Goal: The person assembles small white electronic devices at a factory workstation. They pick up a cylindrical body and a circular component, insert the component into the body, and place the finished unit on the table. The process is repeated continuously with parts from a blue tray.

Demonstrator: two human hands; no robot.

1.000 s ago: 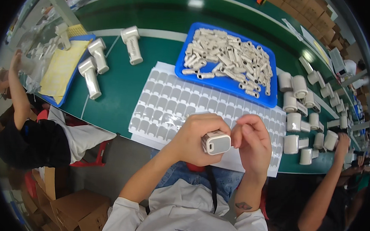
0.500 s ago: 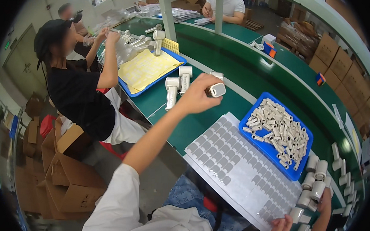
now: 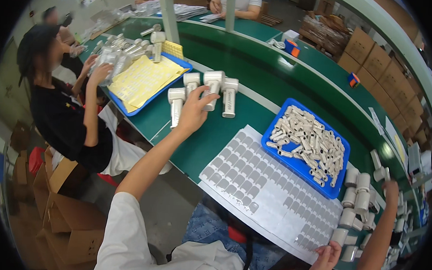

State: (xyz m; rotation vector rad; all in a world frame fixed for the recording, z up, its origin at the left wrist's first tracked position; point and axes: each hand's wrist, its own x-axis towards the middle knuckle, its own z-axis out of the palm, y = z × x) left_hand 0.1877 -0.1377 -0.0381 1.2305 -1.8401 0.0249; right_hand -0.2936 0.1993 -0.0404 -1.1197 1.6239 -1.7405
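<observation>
My left hand (image 3: 193, 113) is closed round the handle of a white handheld fan (image 3: 214, 78) with a drum-shaped head. Other fans of the same kind lie close on both sides, one (image 3: 229, 99) to its right and one (image 3: 177, 106) to its left. My right hand (image 3: 324, 260) is by the near right corner of a sheet of grey stickers (image 3: 238, 170), its fingers curled. Whether a sticker or the sheet's edge is between those fingertips is hidden.
A blue tray (image 3: 270, 130) of small white parts lies against the sheet's far side. More white fans (image 3: 363, 182) crowd the right, where another person's arm (image 3: 379, 236) reaches in. At left, a co-worker (image 3: 61, 102) sits by a blue tray with yellow papers (image 3: 143, 80).
My left hand has moved left and brought the fan down among the others; its handle end faced up before. The other person's arm at right reached farther away. My view has shifted right.
</observation>
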